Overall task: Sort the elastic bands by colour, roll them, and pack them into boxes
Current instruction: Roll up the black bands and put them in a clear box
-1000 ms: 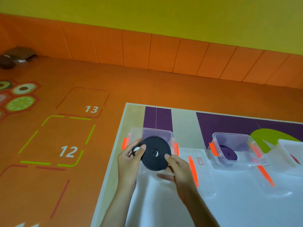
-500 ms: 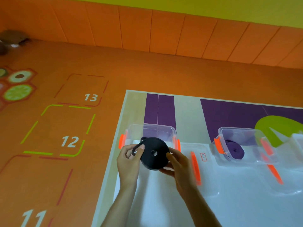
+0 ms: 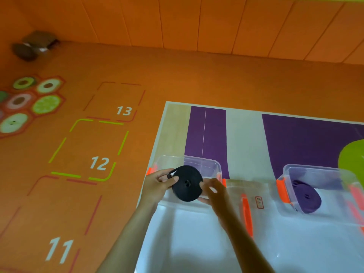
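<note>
L hand (image 3: pixel 157 182) fingers (image 3: pixel 171 181) are curled tight on the left rim of the black band roll (image 3: pixel 187 183), thumb by its loose tail. R hand (image 3: pixel 213 191) is blurred, fingers pinching the right rim. Roll is held up over the near wall of the left clear box (image 3: pixel 208 164), close to the counter (image 3: pixel 242 138) left edge, w/ orange floor (image 3: pixel 177 75) beyond. Well right, 2nd clear box (image 3: pixel 315 170) has a purple roll (image 3: pixel 306 196) inside. A lid (image 3: pixel 254 189) lies between.

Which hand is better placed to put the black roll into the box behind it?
Probably left: the left hand pinches the roll and its loose end, just before the box. The right hand is blurred; its grip is unclear.
</note>
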Action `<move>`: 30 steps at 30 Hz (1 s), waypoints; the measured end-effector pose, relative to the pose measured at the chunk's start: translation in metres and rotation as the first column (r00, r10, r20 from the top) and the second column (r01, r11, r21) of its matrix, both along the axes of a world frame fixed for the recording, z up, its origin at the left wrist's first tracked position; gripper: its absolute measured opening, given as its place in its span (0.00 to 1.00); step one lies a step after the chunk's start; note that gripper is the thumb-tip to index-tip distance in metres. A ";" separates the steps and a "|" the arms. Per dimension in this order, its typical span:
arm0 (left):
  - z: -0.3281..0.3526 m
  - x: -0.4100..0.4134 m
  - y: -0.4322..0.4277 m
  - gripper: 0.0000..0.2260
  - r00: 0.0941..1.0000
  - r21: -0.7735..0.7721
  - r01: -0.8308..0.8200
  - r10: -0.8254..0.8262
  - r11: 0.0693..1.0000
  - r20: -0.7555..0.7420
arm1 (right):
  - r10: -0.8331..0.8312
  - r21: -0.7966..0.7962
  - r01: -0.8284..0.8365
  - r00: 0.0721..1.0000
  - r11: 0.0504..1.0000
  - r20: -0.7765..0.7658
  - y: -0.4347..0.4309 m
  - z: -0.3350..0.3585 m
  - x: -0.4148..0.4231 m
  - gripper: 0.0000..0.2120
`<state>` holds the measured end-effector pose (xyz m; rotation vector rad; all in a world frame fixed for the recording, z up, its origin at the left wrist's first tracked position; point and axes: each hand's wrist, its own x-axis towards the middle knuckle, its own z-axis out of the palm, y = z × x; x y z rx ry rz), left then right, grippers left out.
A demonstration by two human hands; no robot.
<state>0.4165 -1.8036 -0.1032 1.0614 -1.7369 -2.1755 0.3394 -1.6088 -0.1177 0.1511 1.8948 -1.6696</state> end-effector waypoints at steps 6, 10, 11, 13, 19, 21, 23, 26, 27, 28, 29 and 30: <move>-0.046 -0.047 -0.022 0.13 0.978 -0.185 0.079 -0.040 0.979 0.207 | 0.167 0.278 -0.176 0.984 0.944 0.055 -0.025 -0.028 -0.036 0.08; -0.075 -0.065 -0.029 0.13 0.953 -0.219 0.173 -0.107 0.960 0.284 | 0.262 0.327 -0.307 0.949 0.894 0.175 -0.037 -0.042 -0.037 0.16; -0.081 -0.068 -0.029 0.13 0.946 -0.227 0.189 -0.114 0.955 0.305 | 0.289 0.338 -0.340 0.938 0.878 0.193 -0.039 -0.044 -0.038 0.15; -0.092 -0.074 -0.030 0.12 0.926 -0.210 0.208 -0.123 0.955 0.358 | 0.290 0.348 -0.357 0.929 0.867 0.231 -0.043 -0.051 -0.041 0.16; -0.117 -0.085 -0.031 0.13 0.878 -0.164 0.179 -0.082 0.970 0.472 | 0.286 0.347 -0.387 0.907 0.854 0.309 -0.046 -0.070 -0.046 0.18; -0.122 -0.087 -0.027 0.12 0.887 -0.193 0.161 -0.057 0.968 0.458 | 0.285 0.359 -0.392 0.905 0.847 0.315 -0.047 -0.075 -0.047 0.17; -0.125 -0.088 -0.022 0.13 0.887 -0.240 0.163 -0.036 0.957 0.460 | 0.286 0.365 -0.393 0.906 0.844 0.313 -0.048 -0.079 -0.049 0.18; -0.129 -0.087 -0.016 0.13 0.877 -0.300 0.165 -0.001 0.940 0.480 | 0.304 0.387 -0.411 0.901 0.825 0.309 -0.051 -0.082 -0.049 0.17; -0.131 -0.087 -0.015 0.12 0.876 -0.312 0.160 0.010 0.937 0.482 | 0.310 0.401 -0.418 0.900 0.815 0.308 -0.052 -0.082 -0.048 0.17; -0.133 -0.086 -0.014 0.10 0.877 -0.318 0.148 0.024 0.936 0.480 | 0.316 0.414 -0.425 0.898 0.805 0.306 -0.052 -0.083 -0.047 0.16; -0.134 -0.086 -0.013 0.08 0.878 -0.325 0.131 0.042 0.937 0.476 | 0.324 0.428 -0.431 0.897 0.795 0.301 -0.053 -0.083 -0.046 0.16; -0.135 -0.086 -0.013 0.06 0.879 -0.336 0.120 0.058 0.934 0.474 | 0.336 0.443 -0.437 0.896 0.783 0.290 -0.053 -0.085 -0.046 0.16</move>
